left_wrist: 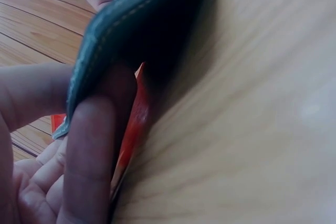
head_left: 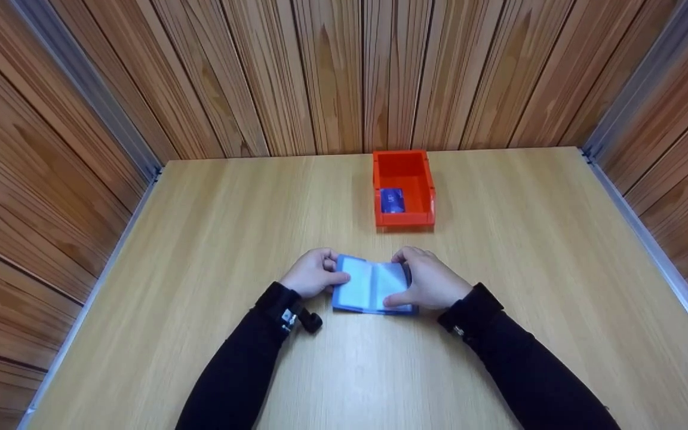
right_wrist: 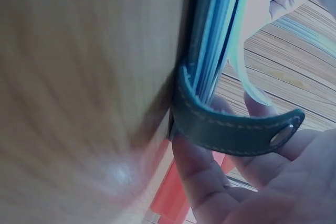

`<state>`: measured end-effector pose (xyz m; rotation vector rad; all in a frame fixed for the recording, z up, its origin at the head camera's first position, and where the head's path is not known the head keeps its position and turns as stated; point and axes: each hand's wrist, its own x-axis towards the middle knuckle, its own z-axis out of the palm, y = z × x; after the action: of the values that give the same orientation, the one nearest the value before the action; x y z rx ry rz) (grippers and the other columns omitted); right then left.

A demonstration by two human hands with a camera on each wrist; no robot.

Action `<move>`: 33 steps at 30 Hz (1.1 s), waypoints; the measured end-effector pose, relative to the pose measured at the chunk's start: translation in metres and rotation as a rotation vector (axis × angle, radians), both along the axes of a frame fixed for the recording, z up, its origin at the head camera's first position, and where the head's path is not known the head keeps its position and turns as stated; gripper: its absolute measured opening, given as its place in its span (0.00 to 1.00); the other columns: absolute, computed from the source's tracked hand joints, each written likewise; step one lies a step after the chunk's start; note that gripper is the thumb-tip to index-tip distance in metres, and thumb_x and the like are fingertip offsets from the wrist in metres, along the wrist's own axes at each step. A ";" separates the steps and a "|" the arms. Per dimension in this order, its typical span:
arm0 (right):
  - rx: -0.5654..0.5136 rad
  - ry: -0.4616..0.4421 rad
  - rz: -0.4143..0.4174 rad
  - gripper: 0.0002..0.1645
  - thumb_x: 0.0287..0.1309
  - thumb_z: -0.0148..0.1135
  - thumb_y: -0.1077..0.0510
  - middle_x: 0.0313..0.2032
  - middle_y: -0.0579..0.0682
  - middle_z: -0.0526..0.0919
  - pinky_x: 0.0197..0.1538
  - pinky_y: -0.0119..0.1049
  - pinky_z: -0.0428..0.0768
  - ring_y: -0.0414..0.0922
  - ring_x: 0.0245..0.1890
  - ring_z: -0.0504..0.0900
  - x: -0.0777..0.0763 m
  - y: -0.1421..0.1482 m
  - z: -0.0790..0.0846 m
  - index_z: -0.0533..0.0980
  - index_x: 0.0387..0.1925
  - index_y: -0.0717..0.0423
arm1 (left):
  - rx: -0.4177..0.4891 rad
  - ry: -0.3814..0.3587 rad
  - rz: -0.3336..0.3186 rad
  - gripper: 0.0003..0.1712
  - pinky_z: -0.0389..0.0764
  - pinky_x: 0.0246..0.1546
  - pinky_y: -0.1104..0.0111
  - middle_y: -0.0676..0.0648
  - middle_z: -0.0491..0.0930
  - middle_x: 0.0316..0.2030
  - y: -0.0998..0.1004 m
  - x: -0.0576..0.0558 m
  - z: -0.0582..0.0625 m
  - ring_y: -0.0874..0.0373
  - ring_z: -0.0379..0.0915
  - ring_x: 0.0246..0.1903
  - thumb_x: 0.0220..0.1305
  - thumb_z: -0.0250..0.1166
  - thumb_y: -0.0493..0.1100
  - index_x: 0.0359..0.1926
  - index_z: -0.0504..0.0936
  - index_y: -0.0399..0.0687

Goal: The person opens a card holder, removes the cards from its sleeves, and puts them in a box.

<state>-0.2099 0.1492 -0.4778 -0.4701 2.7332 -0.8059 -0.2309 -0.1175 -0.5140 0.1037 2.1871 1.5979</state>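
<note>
A blue card holder (head_left: pixel 354 286) with stitched edges lies spread open low over the table, clear sleeves facing up. At its left edge my left hand (head_left: pixel 313 276) pinches the cover, thumb on top and fingers beneath, as the left wrist view shows. My right hand (head_left: pixel 435 280) grips the opposite side, its thumb laid over the right-hand sleeve. Seen from the right wrist, a stack of sleeves (right_wrist: pixel 211 35) stands edge-on, and one leaf bends away near the fingers. A short strap (right_wrist: pixel 226 128) with a metal snap sticks out from the cover, undone.
Beyond the hands, an orange-red open bin (head_left: pixel 405 219) stands near the back of the table. A dark blue card-like packet (head_left: pixel 392 201) lies inside it at the front left. Wood-panelled walls (head_left: pixel 332 77) close off the back and both sides.
</note>
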 end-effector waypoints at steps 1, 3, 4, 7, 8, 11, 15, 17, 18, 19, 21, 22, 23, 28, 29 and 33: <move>-0.006 -0.001 -0.001 0.48 0.30 0.81 0.33 0.47 0.45 0.75 0.57 0.43 0.75 0.47 0.48 0.71 0.000 0.000 0.000 0.70 0.52 0.48 | -0.002 -0.001 0.003 0.18 0.84 0.28 0.67 0.51 0.80 0.29 0.000 0.000 0.000 0.59 0.80 0.28 0.56 0.73 0.36 0.43 0.73 0.42; -0.024 0.004 -0.003 0.48 0.31 0.80 0.31 0.46 0.46 0.75 0.55 0.43 0.75 0.47 0.47 0.71 0.000 0.001 0.001 0.71 0.52 0.49 | 0.006 0.003 0.004 0.18 0.83 0.27 0.68 0.52 0.79 0.28 0.000 0.000 0.000 0.60 0.79 0.28 0.56 0.72 0.36 0.43 0.73 0.42; -0.035 0.013 0.002 0.48 0.33 0.78 0.30 0.46 0.46 0.76 0.55 0.43 0.75 0.48 0.47 0.71 0.000 0.001 0.001 0.71 0.52 0.49 | 0.008 0.010 0.002 0.18 0.82 0.26 0.69 0.52 0.78 0.27 0.000 0.000 0.000 0.60 0.78 0.27 0.56 0.72 0.36 0.43 0.73 0.41; -0.117 0.024 -0.004 0.39 0.47 0.70 0.30 0.45 0.48 0.77 0.55 0.44 0.75 0.48 0.47 0.73 -0.001 0.002 0.000 0.73 0.51 0.52 | 0.011 0.033 0.003 0.17 0.78 0.24 0.72 0.54 0.75 0.26 0.000 0.001 0.001 0.62 0.74 0.25 0.56 0.72 0.36 0.42 0.72 0.41; -0.159 0.026 -0.009 0.35 0.55 0.66 0.32 0.45 0.49 0.78 0.55 0.45 0.75 0.48 0.47 0.73 -0.002 0.002 0.000 0.74 0.51 0.53 | 0.007 0.043 0.002 0.17 0.77 0.23 0.72 0.55 0.74 0.25 0.000 0.001 0.001 0.63 0.73 0.24 0.56 0.72 0.36 0.42 0.72 0.41; -0.287 0.004 -0.036 0.20 0.71 0.53 0.46 0.46 0.51 0.80 0.57 0.46 0.76 0.48 0.48 0.77 -0.005 0.003 -0.001 0.75 0.53 0.57 | -0.012 0.045 0.005 0.17 0.74 0.23 0.73 0.55 0.74 0.25 -0.001 0.002 0.001 0.63 0.71 0.24 0.56 0.72 0.37 0.42 0.73 0.42; -0.386 -0.046 -0.056 0.18 0.66 0.51 0.66 0.48 0.53 0.81 0.57 0.45 0.78 0.47 0.48 0.78 -0.007 0.005 -0.002 0.73 0.56 0.61 | -0.029 0.039 0.008 0.18 0.75 0.25 0.73 0.54 0.75 0.26 -0.001 0.001 0.000 0.62 0.72 0.26 0.56 0.73 0.38 0.43 0.74 0.42; -0.396 -0.076 -0.053 0.23 0.59 0.52 0.71 0.49 0.54 0.80 0.54 0.42 0.79 0.48 0.47 0.78 -0.008 0.006 -0.002 0.72 0.57 0.61 | -0.032 0.043 0.011 0.18 0.75 0.25 0.73 0.54 0.76 0.27 -0.001 0.001 0.000 0.62 0.72 0.26 0.55 0.73 0.38 0.43 0.74 0.42; -0.392 -0.087 -0.054 0.26 0.56 0.53 0.72 0.49 0.53 0.80 0.52 0.41 0.80 0.48 0.47 0.78 -0.008 0.006 -0.001 0.72 0.58 0.61 | -0.033 0.047 0.011 0.18 0.75 0.25 0.73 0.54 0.76 0.27 -0.001 0.001 0.000 0.62 0.72 0.26 0.55 0.73 0.39 0.43 0.74 0.42; -0.381 -0.094 -0.056 0.27 0.55 0.55 0.73 0.50 0.52 0.79 0.52 0.41 0.80 0.48 0.47 0.77 -0.008 0.006 -0.001 0.72 0.58 0.59 | -0.034 0.049 0.012 0.18 0.75 0.25 0.72 0.54 0.76 0.26 -0.001 0.000 0.001 0.62 0.72 0.26 0.55 0.73 0.39 0.43 0.74 0.42; -0.346 -0.094 -0.060 0.28 0.54 0.59 0.72 0.50 0.50 0.79 0.52 0.41 0.79 0.47 0.47 0.77 -0.007 0.005 0.000 0.73 0.58 0.56 | -0.035 0.044 0.013 0.19 0.76 0.25 0.72 0.54 0.76 0.27 -0.001 0.001 0.001 0.62 0.72 0.26 0.55 0.73 0.38 0.43 0.74 0.42; -0.331 -0.095 -0.061 0.28 0.54 0.61 0.71 0.50 0.50 0.79 0.53 0.41 0.79 0.48 0.48 0.77 -0.007 0.005 0.000 0.73 0.58 0.55 | -0.034 0.040 0.014 0.19 0.76 0.25 0.72 0.54 0.76 0.27 -0.001 0.001 0.002 0.62 0.73 0.26 0.55 0.74 0.38 0.43 0.74 0.41; -0.316 -0.094 -0.070 0.27 0.54 0.63 0.69 0.50 0.49 0.79 0.54 0.42 0.79 0.47 0.48 0.76 -0.007 0.004 0.001 0.73 0.57 0.54 | -0.033 0.038 0.015 0.19 0.77 0.25 0.72 0.53 0.76 0.27 -0.001 0.001 0.002 0.62 0.73 0.26 0.55 0.74 0.38 0.43 0.74 0.41; -0.312 -0.085 -0.091 0.26 0.56 0.68 0.61 0.50 0.47 0.79 0.58 0.45 0.77 0.48 0.52 0.75 -0.006 0.001 0.003 0.74 0.57 0.53 | -0.031 0.038 0.013 0.19 0.78 0.26 0.71 0.53 0.76 0.27 0.000 0.000 0.003 0.61 0.74 0.27 0.55 0.73 0.38 0.44 0.74 0.41; -0.318 -0.082 -0.088 0.26 0.57 0.68 0.60 0.49 0.46 0.79 0.58 0.45 0.78 0.48 0.52 0.75 -0.006 0.001 0.003 0.74 0.58 0.52 | -0.030 0.037 0.012 0.19 0.78 0.26 0.71 0.53 0.76 0.27 0.000 0.000 0.003 0.61 0.74 0.27 0.56 0.73 0.38 0.44 0.74 0.41; -0.354 -0.079 -0.057 0.26 0.62 0.65 0.55 0.45 0.45 0.82 0.57 0.45 0.79 0.45 0.48 0.79 -0.003 -0.001 0.003 0.73 0.60 0.53 | -0.019 0.028 0.011 0.19 0.78 0.26 0.71 0.53 0.77 0.27 0.000 0.000 0.003 0.61 0.74 0.27 0.56 0.73 0.38 0.44 0.74 0.41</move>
<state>-0.2133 0.1480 -0.4749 -0.4177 2.5467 -1.3029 -0.2309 -0.1179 -0.5111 0.1093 2.2277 1.5899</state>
